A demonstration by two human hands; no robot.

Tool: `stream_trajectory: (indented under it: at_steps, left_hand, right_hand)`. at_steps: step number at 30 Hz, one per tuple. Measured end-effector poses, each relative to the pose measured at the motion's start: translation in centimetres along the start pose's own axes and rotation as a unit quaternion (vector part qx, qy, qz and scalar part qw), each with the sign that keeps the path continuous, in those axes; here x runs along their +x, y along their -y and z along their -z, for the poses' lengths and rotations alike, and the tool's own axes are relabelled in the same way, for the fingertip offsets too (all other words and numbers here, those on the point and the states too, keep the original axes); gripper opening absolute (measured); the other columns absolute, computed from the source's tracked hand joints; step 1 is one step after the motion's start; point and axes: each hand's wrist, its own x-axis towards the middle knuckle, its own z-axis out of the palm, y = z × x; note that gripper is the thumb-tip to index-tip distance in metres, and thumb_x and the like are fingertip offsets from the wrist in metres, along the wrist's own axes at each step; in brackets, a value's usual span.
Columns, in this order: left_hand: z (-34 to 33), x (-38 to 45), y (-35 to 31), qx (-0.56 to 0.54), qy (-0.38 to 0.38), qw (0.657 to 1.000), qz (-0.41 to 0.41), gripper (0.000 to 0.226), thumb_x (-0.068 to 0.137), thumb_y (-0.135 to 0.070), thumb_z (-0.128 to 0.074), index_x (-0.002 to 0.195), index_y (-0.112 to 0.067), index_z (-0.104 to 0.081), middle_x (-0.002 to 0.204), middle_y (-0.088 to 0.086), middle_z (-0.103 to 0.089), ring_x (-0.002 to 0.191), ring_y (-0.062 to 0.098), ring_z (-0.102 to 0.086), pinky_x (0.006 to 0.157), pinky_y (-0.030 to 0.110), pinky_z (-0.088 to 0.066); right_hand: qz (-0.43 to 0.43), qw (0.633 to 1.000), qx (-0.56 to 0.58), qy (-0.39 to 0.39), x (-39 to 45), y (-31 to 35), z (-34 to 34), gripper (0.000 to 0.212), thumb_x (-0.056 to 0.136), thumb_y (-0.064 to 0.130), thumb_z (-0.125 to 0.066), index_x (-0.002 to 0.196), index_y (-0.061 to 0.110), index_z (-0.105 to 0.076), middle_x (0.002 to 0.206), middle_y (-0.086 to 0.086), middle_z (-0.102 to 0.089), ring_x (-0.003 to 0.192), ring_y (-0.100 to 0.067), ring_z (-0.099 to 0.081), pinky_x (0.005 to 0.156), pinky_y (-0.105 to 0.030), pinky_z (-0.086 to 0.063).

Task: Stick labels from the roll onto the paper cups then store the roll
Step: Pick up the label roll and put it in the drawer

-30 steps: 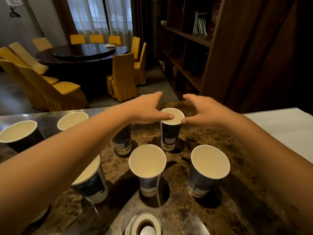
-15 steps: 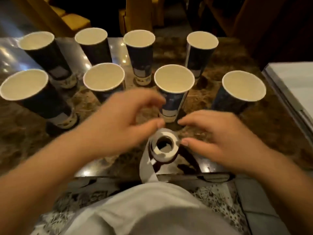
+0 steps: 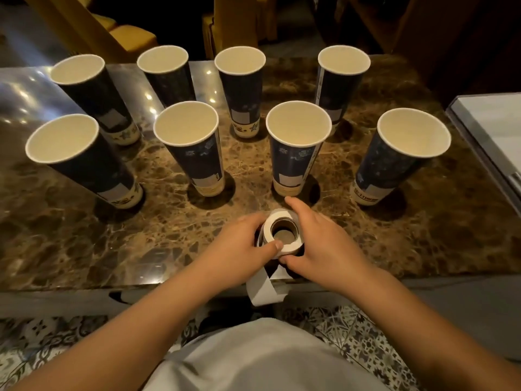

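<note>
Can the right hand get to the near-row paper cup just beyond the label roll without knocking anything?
Probably yes. The right hand grips the label roll, and that paper cup stands right behind its fingertips with only bare marble table between. It must release the roll first.

Dim, warm light; glare on tabletop (image 3: 25,88) far left; wide-angle bending at edges.

Looks like a restaurant or banquet room w/ a serving counter. Polished brown marble countertop (image 3: 84,244) up front, eight tall paper cups (image 3: 298,145) lined up in two rows on it, catering-style. Behind the counter: chairs in yellow fabric covers (image 3: 132,38), banquet type. Patterned tile floor (image 3: 355,334) below. Dark wood panelling (image 3: 451,29) at far right. Dim, warm lighting overall.
</note>
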Motion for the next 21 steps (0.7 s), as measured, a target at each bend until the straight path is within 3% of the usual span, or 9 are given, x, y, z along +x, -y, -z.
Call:
stream_trajectory:
  at_steps: [4,6,8,11,14,17,21]
  left_hand:
    - [-0.2,-0.6,0.2,-0.057,-0.003,0.998,0.017,0.029,0.088,-0.035,-0.066,0.115,-0.034,-0.056,0.103,-0.02,-0.063,0.091,-0.005,-0.06,0.075,0.012,-0.047]
    - [-0.1,-0.8,0.2,-0.151,0.001,0.988,0.027,0.023,0.091,-0.032,-0.064,0.113,-0.029,-0.059,0.104,-0.014,-0.069,0.094,-0.002,-0.065,0.084,0.021,-0.053]
    - [0.4,-1.1,-0.2,-0.272,0.003,0.961,0.059,0.02,0.094,-0.033,-0.059,0.11,-0.022,-0.063,0.102,-0.006,-0.073,0.094,0.009,-0.069,0.087,0.032,-0.054]
    - [1.4,-1.3,-0.8,-0.438,0.027,0.886,0.149,0.029,0.095,-0.033,-0.057,0.111,-0.009,-0.065,0.097,0.006,-0.07,0.089,0.022,-0.066,0.084,0.041,-0.052]
    - [2.3,-1.5,-1.0,-0.498,0.106,0.843,0.172,0.031,0.088,-0.026,-0.067,0.111,-0.005,-0.067,0.104,0.014,-0.068,0.094,0.026,-0.062,0.089,0.044,-0.047]
    - [3.0,-1.8,-1.3,-0.459,0.155,0.864,0.135,0.034,0.088,-0.027,-0.067,0.114,-0.006,-0.069,0.112,0.017,-0.069,0.102,0.029,-0.06,0.1,0.047,-0.041]
    - [3.6,-2.4,-2.1,-0.489,0.091,0.862,0.102,0.032,0.089,-0.02,-0.061,0.116,-0.004,-0.068,0.104,0.016,-0.071,0.098,0.027,-0.063,0.104,0.051,-0.041]
  right_hand:
    - [0.015,0.999,0.001,-0.037,0.2,-0.1,-0.5,0.063,0.071,0.047,-0.069,0.126,0.035,-0.041,0.12,0.013,-0.051,0.11,-0.012,-0.052,0.08,-0.033,-0.052]
    - [0.019,0.997,0.025,-0.063,-0.1,-0.4,-0.9,0.059,0.069,0.043,-0.072,0.121,0.034,-0.044,0.114,0.015,-0.05,0.103,-0.008,-0.052,0.074,-0.028,-0.05]
    - [0.027,0.992,0.088,-0.087,-0.6,-0.7,-1.0,0.063,0.066,0.035,-0.077,0.119,0.035,-0.044,0.112,0.019,-0.048,0.1,-0.001,-0.051,0.077,-0.019,-0.045]
    - [0.013,0.967,0.233,-0.1,-1.2,-0.5,-0.4,0.074,0.059,0.027,-0.084,0.115,0.049,-0.041,0.11,0.028,-0.052,0.104,0.005,-0.051,0.08,-0.007,-0.041]
    - [0.02,0.938,0.332,-0.101,-1.5,-0.1,0.0,0.078,0.059,0.022,-0.085,0.12,0.051,-0.044,0.114,0.027,-0.057,0.111,-0.001,-0.056,0.09,-0.018,-0.047]
    - [0.047,0.93,0.358,-0.075,-1.6,0.3,0.4,0.084,0.064,0.01,-0.087,0.122,0.055,-0.045,0.118,0.026,-0.06,0.115,-0.006,-0.058,0.095,-0.033,-0.052]
    - [0.015,0.893,0.447,-0.047,-1.7,0.9,0.5,0.096,0.067,0.015,-0.087,0.133,0.057,-0.031,0.131,0.028,-0.053,0.127,-0.001,-0.051,0.104,-0.033,-0.047]
